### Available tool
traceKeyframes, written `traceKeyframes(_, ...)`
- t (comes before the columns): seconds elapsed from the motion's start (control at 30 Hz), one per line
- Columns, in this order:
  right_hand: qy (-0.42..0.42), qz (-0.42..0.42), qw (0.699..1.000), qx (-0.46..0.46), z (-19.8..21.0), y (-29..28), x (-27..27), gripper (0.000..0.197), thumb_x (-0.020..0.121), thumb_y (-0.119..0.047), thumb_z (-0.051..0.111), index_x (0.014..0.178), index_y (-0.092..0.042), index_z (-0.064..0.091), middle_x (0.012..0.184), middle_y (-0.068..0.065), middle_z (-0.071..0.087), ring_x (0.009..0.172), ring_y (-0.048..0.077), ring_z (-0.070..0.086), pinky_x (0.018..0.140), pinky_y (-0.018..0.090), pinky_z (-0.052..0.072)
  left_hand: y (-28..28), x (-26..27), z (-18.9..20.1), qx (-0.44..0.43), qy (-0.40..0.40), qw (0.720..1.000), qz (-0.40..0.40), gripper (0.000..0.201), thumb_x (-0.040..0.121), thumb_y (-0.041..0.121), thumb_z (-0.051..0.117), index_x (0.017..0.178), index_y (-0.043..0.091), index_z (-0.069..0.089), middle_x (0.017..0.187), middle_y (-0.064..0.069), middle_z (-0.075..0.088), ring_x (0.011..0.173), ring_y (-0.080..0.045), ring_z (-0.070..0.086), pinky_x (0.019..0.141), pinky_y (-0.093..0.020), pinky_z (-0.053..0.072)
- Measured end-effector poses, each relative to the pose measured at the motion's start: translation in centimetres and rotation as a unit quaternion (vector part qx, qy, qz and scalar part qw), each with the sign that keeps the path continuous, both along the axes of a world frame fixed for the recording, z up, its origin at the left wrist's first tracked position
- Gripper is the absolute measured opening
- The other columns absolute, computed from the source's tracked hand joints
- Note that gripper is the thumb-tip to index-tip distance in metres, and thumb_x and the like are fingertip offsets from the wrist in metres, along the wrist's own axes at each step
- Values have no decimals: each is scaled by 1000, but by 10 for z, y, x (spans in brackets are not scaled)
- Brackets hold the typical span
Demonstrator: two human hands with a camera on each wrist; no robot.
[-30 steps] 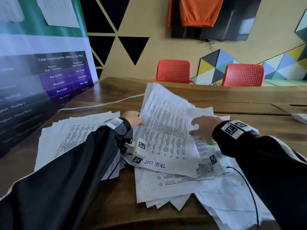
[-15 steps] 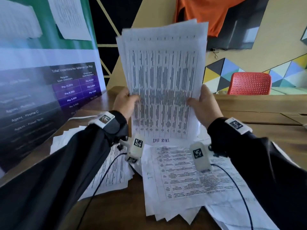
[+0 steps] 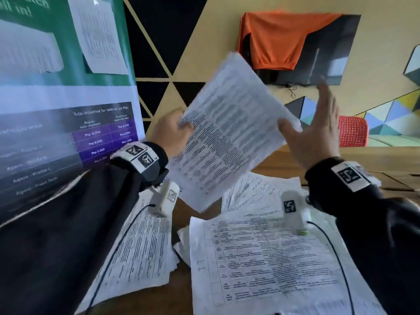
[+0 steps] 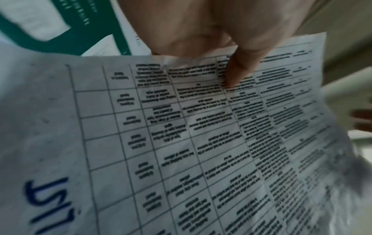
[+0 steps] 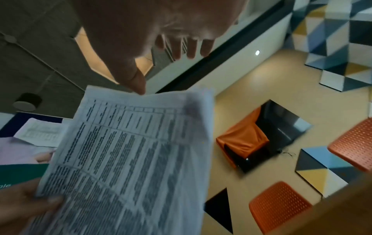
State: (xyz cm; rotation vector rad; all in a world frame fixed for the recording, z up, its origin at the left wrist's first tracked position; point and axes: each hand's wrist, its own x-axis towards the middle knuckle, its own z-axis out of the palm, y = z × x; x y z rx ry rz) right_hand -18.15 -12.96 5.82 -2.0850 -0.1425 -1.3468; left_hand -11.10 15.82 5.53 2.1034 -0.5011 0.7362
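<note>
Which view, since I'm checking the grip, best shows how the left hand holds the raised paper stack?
The left wrist view: close up, the left hand presses a finger on the printed face of the paper stack. The head view shows hand and stack edge, blurred; the right wrist view only a fingertip at the stack's corner.

On a purple-and-dark printed wall banner, heading "Total incentive for referrer (in Php)", cells "Php 10,000", "Php 5,000", "Php 3,000", "Php 1,500", held white printed table sheets too blurred to read

Soft daylight, motion blur, wide-angle warping.
</note>
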Motion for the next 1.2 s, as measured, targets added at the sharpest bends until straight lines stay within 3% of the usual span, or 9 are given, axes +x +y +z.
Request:
traceKeyframes(0.07,86,40,995,-23,11,2,-1,66,86,-23,70,145,-21,41,130,-5,55,117,17,51,92,26,39,-5,-1,7,39,-9,999,-29,40,100,31,55,136,12,55,140,-8,59,128,-19,55,109,-42,44)
traceKeyframes(0.17,172,107,979,-4,2,5,8,18,89,-16,65,106,-21,60,93,-2,65,87,23,59,61,25,41,-9,-3,-1,58,-95,994,15,33,96,32,61,116,6,60,119,-20,66,114,-33,62,97,-50,50)
traceKeyframes(0.27,150,142,971,122,-23,-6,14,16,89,-12,63,105,-13,66,97,4,71,86,23,64,73,32,51,10,1,-23,-63,-137,979,138,51,84,36,70,128,16,51,127,-6,57,114,-20,55,100,-40,47)
traceKeyframes(0.4,162,223,923,268,-53,-10,15,20,91,-6,63,106,-18,69,105,3,75,96,23,72,88,47,59,35,8,-64,-321,134,935,63,70,72,32,78,134,14,51,133,-8,63,120,-26,62,97,-39,50)
traceKeyframes(0.57,161,272,904,288,-61,0,22,21,91,-4,67,106,-19,70,104,-1,77,96,20,73,89,42,58,50,26,-72,-337,212,917,-22,43,65,25,77,107,17,73,116,-10,74,111,-33,69,102,-57,49)
traceKeyframes(0.7,164,268,911,268,-69,-2,35,24,88,-7,70,101,-27,73,113,2,74,103,23,71,94,48,56,54,24,-62,-332,203,921,-20,32,69,25,78,101,21,77,110,-3,76,108,-28,70,101,-52,50)
traceKeyframes(0.93,332,243,888,205,-138,3,39,23,92,-9,66,115,-11,61,109,4,73,102,25,69,96,53,53,54,5,-140,-256,310,915,43,8,87,16,71,91,22,74,108,-5,75,106,-29,68,103,-47,48)
traceKeyframes(1.07,327,270,875,233,-117,3,34,24,90,-7,67,114,-10,66,107,5,75,103,29,70,85,39,56,50,6,-115,-251,266,930,11,21,98,8,59,118,9,66,120,-6,67,111,-26,62,100,-40,45)
traceKeyframes(1.2,341,326,839,271,-92,-6,31,43,77,-27,83,117,-15,70,112,6,76,105,29,71,96,51,53,65,16,-71,-202,252,945,-58,35,88,22,73,121,13,68,124,-3,70,117,-27,64,108,-51,44)
